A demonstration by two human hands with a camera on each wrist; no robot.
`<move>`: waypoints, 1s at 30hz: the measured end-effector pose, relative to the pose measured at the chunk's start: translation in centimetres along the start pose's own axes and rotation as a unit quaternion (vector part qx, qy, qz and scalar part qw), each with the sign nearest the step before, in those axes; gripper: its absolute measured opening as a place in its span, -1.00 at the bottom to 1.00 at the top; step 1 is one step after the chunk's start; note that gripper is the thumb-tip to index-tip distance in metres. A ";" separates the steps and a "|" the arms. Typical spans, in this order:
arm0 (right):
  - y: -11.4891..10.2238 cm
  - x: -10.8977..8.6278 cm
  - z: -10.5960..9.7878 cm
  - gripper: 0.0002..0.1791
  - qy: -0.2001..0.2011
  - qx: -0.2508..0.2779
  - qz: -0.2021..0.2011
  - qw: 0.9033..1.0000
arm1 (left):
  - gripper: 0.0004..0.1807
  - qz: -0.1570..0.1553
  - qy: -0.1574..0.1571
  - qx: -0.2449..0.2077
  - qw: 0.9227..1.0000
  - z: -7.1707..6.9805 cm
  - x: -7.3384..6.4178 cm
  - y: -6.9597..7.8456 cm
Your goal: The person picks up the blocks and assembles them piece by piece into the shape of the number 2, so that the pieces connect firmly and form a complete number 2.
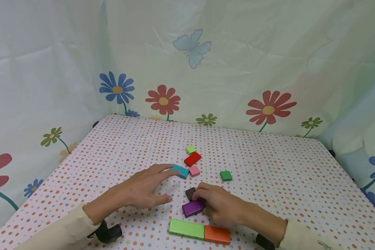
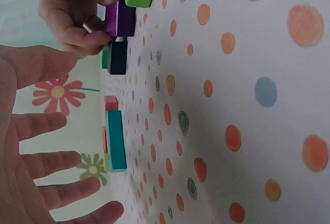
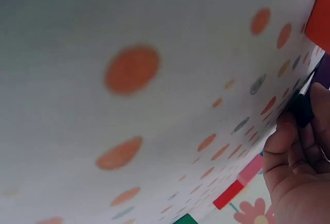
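Observation:
My right hand (image 1: 220, 205) pinches the right end of a purple block (image 1: 192, 208), thumb on the near side. Its index fingertip is right at the edge of a black block (image 1: 190, 193), which lies just beyond the purple one and is partly covered by that finger. The left hand (image 1: 147, 185) is held with fingers spread and nothing in them. In the head view its fingertips overlap the left end of a blue block (image 1: 182, 172); the left wrist view shows a gap between the fingers and that block (image 2: 116, 141).
Nearest me, a long light green block (image 1: 186, 229) lies end to end with an orange block (image 1: 217, 235). Beyond the hands are pink (image 1: 194, 171), red (image 1: 192, 159) and small light green (image 1: 191, 149) blocks. A dark green block (image 1: 226, 175) stands apart on the dotted tablecloth (image 1: 268, 180).

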State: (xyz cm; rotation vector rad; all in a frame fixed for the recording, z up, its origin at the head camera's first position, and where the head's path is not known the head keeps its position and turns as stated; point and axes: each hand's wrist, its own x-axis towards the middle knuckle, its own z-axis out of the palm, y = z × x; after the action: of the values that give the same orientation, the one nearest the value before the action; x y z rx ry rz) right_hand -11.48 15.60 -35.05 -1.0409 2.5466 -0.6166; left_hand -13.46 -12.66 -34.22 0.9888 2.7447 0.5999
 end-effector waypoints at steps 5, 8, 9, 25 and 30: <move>0.0 0.2 0.2 -0.64 -0.001 -0.010 0.002 1.000 | -0.27 0.005 -0.001 0.000 1.000 -0.1 0.1 0.1; -0.1 0.4 0.2 -0.64 -0.001 -0.014 -0.001 1.000 | -0.27 0.010 -0.001 0.002 1.000 -0.1 0.2 0.1; -0.1 0.4 0.3 -0.64 -0.001 -0.017 -0.002 1.000 | -0.27 0.010 -0.001 0.002 1.000 -0.1 0.2 0.1; -0.4 0.7 0.7 -0.64 0.006 -0.031 -0.013 0.999 | -0.28 0.005 -0.003 -0.004 1.000 0.1 0.2 0.2; -0.4 0.6 0.7 -0.62 0.009 -0.033 -0.018 0.999 | -0.27 -0.002 -0.009 -0.003 1.000 0.1 0.2 0.2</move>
State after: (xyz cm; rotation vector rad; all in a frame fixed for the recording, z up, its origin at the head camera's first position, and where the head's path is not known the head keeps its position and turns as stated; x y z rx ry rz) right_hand -11.34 14.68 -35.52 -1.1105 2.5845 -0.5569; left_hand -13.49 -12.30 -34.23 0.9817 2.7268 0.5953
